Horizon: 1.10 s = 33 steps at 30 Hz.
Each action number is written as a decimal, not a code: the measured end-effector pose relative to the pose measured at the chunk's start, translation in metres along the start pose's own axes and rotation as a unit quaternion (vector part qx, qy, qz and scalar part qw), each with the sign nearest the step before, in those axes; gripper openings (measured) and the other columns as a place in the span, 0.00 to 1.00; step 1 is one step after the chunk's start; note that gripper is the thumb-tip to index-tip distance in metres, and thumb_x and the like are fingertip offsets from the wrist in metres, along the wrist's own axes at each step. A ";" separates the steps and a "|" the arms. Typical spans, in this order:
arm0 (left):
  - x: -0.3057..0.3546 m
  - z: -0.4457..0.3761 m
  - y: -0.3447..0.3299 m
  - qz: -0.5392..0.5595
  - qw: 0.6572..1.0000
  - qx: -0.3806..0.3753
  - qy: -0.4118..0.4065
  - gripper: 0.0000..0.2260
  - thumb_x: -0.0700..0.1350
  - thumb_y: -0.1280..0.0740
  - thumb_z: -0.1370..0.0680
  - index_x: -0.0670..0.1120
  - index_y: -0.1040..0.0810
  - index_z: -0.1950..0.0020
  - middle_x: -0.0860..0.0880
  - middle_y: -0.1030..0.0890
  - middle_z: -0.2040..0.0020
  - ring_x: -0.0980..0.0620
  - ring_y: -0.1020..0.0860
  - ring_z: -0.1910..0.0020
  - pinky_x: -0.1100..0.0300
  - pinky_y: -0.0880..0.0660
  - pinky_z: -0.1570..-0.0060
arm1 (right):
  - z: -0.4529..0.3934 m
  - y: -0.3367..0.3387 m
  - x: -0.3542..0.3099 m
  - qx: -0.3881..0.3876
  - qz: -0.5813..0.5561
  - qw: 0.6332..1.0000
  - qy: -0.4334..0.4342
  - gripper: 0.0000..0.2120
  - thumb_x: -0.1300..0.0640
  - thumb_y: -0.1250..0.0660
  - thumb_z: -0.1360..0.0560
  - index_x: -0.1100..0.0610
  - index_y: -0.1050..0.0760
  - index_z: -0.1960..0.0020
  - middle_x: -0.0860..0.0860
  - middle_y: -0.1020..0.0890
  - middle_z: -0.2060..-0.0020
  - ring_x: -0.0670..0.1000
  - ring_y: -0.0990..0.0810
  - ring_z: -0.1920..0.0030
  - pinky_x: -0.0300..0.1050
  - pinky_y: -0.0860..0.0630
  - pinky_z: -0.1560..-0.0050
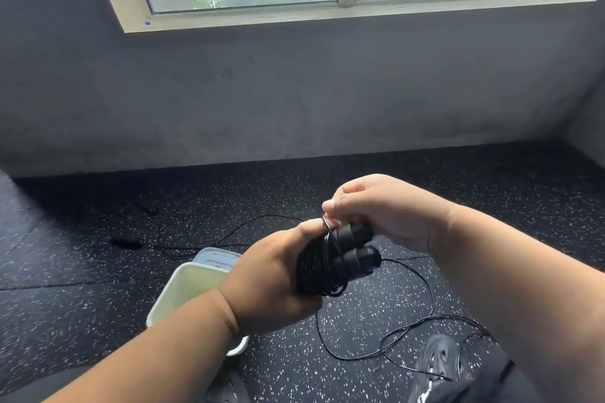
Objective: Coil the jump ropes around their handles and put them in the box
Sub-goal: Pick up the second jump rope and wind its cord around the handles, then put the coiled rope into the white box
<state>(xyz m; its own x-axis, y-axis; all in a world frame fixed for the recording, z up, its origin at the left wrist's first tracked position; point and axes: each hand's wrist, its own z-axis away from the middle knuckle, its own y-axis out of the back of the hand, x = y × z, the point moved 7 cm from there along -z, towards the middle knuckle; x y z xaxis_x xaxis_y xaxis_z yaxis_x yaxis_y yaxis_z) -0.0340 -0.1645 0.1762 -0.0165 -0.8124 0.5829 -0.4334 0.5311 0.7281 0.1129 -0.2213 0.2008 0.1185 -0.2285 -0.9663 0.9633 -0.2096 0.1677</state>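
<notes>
A left hand [273,275] grips two black handles [352,247] wound with rope, the right hand [376,209] pinching the cord above a white box [183,288].

Count: 2 hands, left hand [271,275] and right hand [379,209]. 2 black handles [355,247] side by side, sticking out past the left fingers. 1 cord coil [316,268] wrapped on them. 1 loose cord [406,334] trailing below the fingers. 1 white box [183,288]. 1 lid [216,260]. 2 more handles: [126,241], [146,208].
</notes>
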 end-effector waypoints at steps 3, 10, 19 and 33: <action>-0.010 0.003 -0.008 0.103 0.992 0.019 0.065 0.38 0.44 0.25 0.36 0.61 0.36 0.29 0.57 0.21 0.48 0.54 0.20 0.55 0.58 0.23 0.57 | -0.007 0.000 0.009 0.000 -0.093 0.996 -0.012 0.08 0.52 0.27 0.28 0.56 0.18 0.56 0.57 0.23 0.60 0.56 0.27 0.60 0.46 0.32 0.65; -0.041 0.004 0.003 0.150 0.966 0.032 0.206 0.37 0.40 0.24 0.35 0.56 0.39 0.33 0.51 0.25 0.49 0.65 0.29 0.59 0.66 0.27 0.59 | -0.008 -0.003 0.018 0.100 -0.084 0.991 0.026 0.15 0.44 0.33 0.23 0.53 0.19 0.45 0.45 0.19 0.56 0.43 0.22 0.61 0.39 0.29 0.60; -0.061 0.009 -0.006 0.284 0.923 0.003 0.259 0.42 0.35 0.24 0.35 0.66 0.33 0.29 0.49 0.20 0.48 0.55 0.21 0.57 0.56 0.21 0.59 | -0.009 -0.022 0.024 0.069 -0.089 0.993 0.037 0.23 0.40 0.35 0.24 0.47 0.22 0.32 0.46 0.14 0.47 0.47 0.20 0.49 0.51 0.28 0.43; -0.197 0.081 0.016 0.304 0.795 0.050 0.523 0.43 0.39 0.15 0.35 0.47 0.36 0.27 0.41 0.20 0.38 0.46 0.17 0.44 0.53 0.19 0.55 | -0.033 -0.044 0.088 0.072 -0.036 0.992 -0.097 0.09 0.54 0.32 0.20 0.51 0.19 0.41 0.51 0.16 0.50 0.49 0.19 0.56 0.47 0.26 0.54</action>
<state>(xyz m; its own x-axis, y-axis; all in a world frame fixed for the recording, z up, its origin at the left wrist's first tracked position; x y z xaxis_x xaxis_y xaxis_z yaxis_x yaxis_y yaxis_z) -0.1104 -0.0157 0.0436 0.4851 0.2588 0.8353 -0.7019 0.6849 0.1955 0.0884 -0.2006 0.1021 -0.0110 -0.3842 -0.9232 0.9215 -0.3624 0.1398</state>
